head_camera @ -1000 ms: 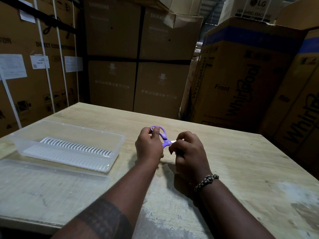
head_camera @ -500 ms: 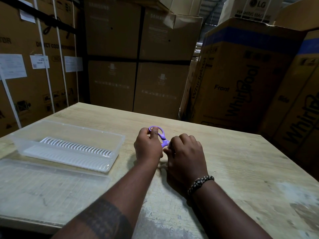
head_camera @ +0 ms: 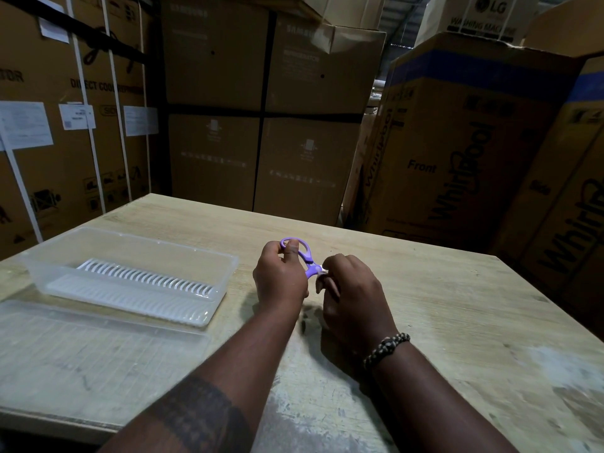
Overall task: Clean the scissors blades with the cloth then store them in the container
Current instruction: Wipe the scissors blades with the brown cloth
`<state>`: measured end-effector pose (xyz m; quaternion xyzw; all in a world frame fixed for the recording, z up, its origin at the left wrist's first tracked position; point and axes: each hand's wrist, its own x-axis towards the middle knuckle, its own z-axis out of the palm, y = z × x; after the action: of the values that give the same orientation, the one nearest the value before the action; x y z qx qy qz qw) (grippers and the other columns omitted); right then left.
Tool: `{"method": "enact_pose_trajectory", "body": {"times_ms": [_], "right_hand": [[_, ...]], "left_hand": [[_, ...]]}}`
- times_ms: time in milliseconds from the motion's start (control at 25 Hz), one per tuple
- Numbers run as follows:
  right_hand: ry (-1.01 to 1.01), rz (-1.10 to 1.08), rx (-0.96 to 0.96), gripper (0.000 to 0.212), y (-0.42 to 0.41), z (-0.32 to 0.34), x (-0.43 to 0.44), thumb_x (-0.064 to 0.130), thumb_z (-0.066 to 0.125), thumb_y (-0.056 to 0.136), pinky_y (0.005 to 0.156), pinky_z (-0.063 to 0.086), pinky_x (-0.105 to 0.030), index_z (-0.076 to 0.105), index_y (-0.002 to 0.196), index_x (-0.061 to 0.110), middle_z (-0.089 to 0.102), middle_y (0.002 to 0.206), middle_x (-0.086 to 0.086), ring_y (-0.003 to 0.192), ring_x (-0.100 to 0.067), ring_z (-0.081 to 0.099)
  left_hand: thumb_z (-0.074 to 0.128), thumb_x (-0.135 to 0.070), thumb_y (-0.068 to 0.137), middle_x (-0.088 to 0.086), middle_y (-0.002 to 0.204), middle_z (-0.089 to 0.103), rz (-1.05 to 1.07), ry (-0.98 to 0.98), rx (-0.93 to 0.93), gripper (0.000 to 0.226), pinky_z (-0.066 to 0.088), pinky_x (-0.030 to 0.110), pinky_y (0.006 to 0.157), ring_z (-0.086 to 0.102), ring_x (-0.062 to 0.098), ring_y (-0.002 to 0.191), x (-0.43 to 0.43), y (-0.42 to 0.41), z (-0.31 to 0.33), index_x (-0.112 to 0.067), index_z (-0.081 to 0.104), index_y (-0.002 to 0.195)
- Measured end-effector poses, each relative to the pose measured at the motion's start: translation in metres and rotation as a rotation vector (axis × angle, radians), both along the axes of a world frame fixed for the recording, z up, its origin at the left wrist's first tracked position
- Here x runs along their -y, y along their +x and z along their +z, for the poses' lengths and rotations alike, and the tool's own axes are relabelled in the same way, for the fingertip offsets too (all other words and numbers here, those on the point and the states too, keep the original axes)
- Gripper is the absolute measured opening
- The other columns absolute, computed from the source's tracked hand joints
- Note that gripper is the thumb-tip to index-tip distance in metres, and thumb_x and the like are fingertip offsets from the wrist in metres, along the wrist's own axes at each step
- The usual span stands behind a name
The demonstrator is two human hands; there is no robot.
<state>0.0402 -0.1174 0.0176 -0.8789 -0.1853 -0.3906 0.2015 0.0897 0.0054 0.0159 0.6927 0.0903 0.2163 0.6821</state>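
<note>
Small scissors with purple handles (head_camera: 306,255) are held above the middle of the wooden table. My left hand (head_camera: 281,276) grips the handle loops, thumb through one loop. My right hand (head_camera: 351,291) is closed around the blade end, which is hidden inside the fingers; a sliver of white at the fingertips (head_camera: 322,273) may be the cloth, but I cannot tell for sure. The clear plastic container (head_camera: 225,286) with a white slotted insert stands open to the left of my hands.
The container's clear lid (head_camera: 98,351) lies flat at the near left of the table (head_camera: 457,322). Tall cardboard appliance boxes (head_camera: 457,142) stand close behind and on both sides of the table.
My right hand slid along the blades toward the handles and stays closed over them. The left hand and scissors barely shifted.
</note>
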Motion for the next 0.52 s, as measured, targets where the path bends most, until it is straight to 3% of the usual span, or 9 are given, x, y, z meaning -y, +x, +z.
{"method": "enact_pose_trajectory", "body": {"times_ms": [160, 240, 360, 520], "right_hand": [[-0.011, 0.044, 0.051, 0.022, -0.0052, 0.0049, 0.0007, -0.010, 0.062, 0.074, 0.055, 0.038, -0.036, 0.055, 0.082, 0.010, 0.055, 0.070, 0.000, 0.064, -0.022, 0.045], [-0.033, 0.007, 0.050, 0.024, -0.0018, 0.0037, 0.0023, -0.010, 0.063, 0.073, 0.054, 0.038, -0.034, 0.054, 0.077, 0.012, 0.054, 0.071, 0.000, 0.063, -0.022, 0.044], [-0.063, -0.126, 0.039, 0.019, 0.0031, 0.0030, 0.0061, 0.001, 0.069, 0.075, 0.055, 0.040, -0.036, 0.055, 0.074, 0.013, 0.054, 0.081, -0.005, 0.066, -0.025, 0.046], [-0.239, -0.287, 0.084, 0.011, -0.0001, 0.0011, 0.0003, 0.012, 0.068, 0.070, 0.059, 0.035, -0.035, 0.058, 0.071, 0.016, 0.053, 0.081, -0.007, 0.069, -0.028, 0.043]], "left_hand": [[0.055, -0.044, 0.105, 0.008, 0.083, 0.073, 0.003, 0.005, 0.010, 0.025, 0.058, 0.040, 0.050, 0.070, 0.038, 0.061, 0.0005, 0.0026, -0.0019, -0.029, 0.056, 0.086], [0.056, -0.043, 0.106, 0.009, 0.083, 0.072, -0.017, 0.005, 0.014, 0.023, 0.055, 0.036, 0.044, 0.070, 0.038, 0.062, 0.0013, 0.0006, -0.0009, -0.028, 0.057, 0.088], [0.056, -0.042, 0.106, 0.010, 0.085, 0.072, -0.033, 0.014, 0.026, 0.022, 0.051, 0.031, 0.038, 0.071, 0.037, 0.063, 0.0019, -0.0021, 0.0005, -0.023, 0.059, 0.095], [0.056, -0.043, 0.106, 0.009, 0.085, 0.072, -0.026, 0.033, 0.022, 0.022, 0.060, 0.043, 0.050, 0.071, 0.037, 0.065, 0.0036, -0.0013, -0.0010, -0.027, 0.057, 0.091]]}}
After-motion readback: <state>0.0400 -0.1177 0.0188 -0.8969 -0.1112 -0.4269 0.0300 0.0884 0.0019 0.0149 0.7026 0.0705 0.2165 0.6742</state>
